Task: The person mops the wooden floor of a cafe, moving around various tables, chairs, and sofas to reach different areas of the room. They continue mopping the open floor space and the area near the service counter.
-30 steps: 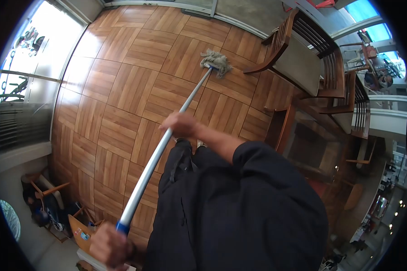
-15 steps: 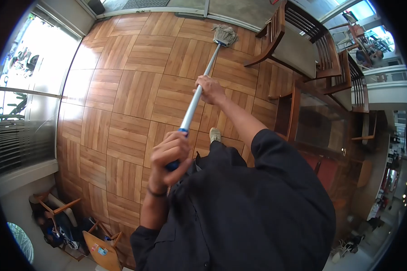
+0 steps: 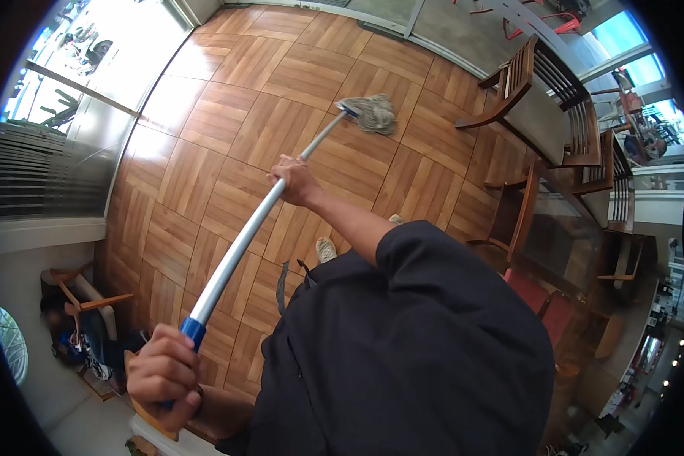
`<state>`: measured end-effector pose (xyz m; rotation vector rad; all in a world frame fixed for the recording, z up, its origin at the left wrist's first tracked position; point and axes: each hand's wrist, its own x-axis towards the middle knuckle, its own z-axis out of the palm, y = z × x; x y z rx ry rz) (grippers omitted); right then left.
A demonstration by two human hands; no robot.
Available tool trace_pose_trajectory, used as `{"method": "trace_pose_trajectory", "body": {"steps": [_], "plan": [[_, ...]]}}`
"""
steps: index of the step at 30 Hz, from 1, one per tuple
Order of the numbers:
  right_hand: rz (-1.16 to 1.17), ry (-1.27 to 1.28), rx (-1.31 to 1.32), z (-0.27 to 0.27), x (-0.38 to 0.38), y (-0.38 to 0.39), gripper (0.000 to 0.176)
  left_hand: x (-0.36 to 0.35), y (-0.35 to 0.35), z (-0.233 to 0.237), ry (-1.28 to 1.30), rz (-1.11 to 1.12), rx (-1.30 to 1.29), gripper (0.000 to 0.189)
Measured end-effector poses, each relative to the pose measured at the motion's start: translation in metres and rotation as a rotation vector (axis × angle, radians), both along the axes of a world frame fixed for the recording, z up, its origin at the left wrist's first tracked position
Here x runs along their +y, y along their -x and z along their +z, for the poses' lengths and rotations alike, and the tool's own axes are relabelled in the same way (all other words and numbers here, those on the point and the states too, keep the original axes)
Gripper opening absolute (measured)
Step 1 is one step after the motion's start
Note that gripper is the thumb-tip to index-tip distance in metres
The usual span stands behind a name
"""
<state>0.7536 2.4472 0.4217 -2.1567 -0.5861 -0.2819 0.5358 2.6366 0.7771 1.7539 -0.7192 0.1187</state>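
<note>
A mop (image 3: 239, 247) with a silver pole slants from the lower left up to its stringy grey head (image 3: 374, 114), which lies on the wood-patterned floor (image 3: 281, 83). My left hand (image 3: 163, 372) is wrapped round the blue grip at the pole's near end. Farther along, my right hand (image 3: 296, 180) closes round the pole, nearer the mop head. The strands trail to the right of the blue clamp. Part of the blue grip is hidden inside my left fist.
Wooden chairs (image 3: 543, 106) and a glass-sided table (image 3: 558, 235) stand along the right. Glass doors (image 3: 463, 38) edge the floor at the top, and a bright window (image 3: 76, 68) is at the left. An overturned wooden chair (image 3: 91, 300) lies at the lower left. My shoe (image 3: 325, 249) shows below.
The mop head has come closer and its strands now trail right. My left hand has moved down and left, my right hand left and lower, both still on the mop. The view has turned.
</note>
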Motion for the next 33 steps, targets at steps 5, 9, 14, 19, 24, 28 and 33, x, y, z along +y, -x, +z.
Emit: {"method": "trace_pose_trajectory", "body": {"steps": [5,9,14,19,24,28,33], "plan": [[0.395,0.038,0.118,0.012,0.032,-0.006,0.02,-0.025,0.031,-0.001,0.042,0.238,-0.221,0.029],[0.396,0.113,0.207,0.017,0.029,-0.004,0.018,-0.038,0.02,-0.009,0.184,0.07,-0.215,0.044],[0.356,0.222,0.316,0.047,0.004,0.024,0.013,-0.045,0.02,0.002,0.502,0.194,-0.284,0.041],[0.208,0.136,0.34,0.056,-0.091,0.054,0.01,-0.074,0.004,0.008,0.52,-0.042,-0.265,0.035],[0.031,0.136,0.361,0.065,-0.199,0.083,0.013,-0.118,-0.004,-0.004,0.679,0.034,-0.098,0.04],[-0.19,0.143,0.379,0.054,-0.28,0.122,0.014,-0.176,-0.031,-0.02,0.717,-0.163,-0.073,0.038],[-0.451,0.071,0.282,0.023,-0.372,0.17,0.026,-0.251,-0.063,-0.047,0.721,-0.456,0.132,0.037]]}}
